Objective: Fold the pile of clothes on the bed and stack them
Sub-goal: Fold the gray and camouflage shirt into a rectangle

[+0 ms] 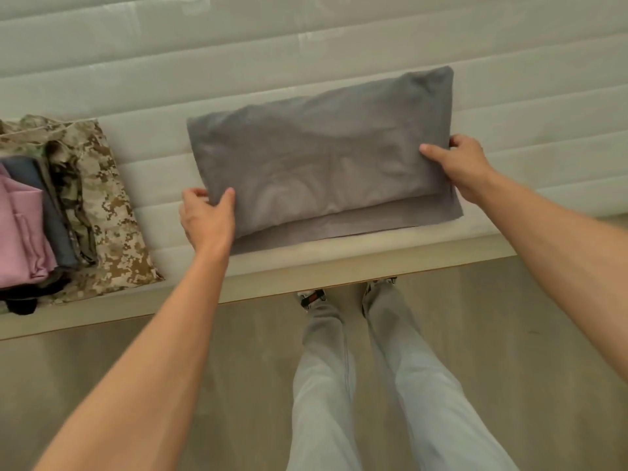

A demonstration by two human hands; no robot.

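Now both grips, left hand (207, 215) and right hand (465, 164), pinching grey garment's (323, 158) side edges near mattress (339, 39) edge.

Grey garment (323, 158), folded into a wide rectangle, lying flat near the front edge of the quilted bed (306, 45), upper layer doubled over a lower one showing along the near side. Pinched at both short ends. Well left of the left-end grip, folded stack (68, 205): pink, blue-grey, camouflage.
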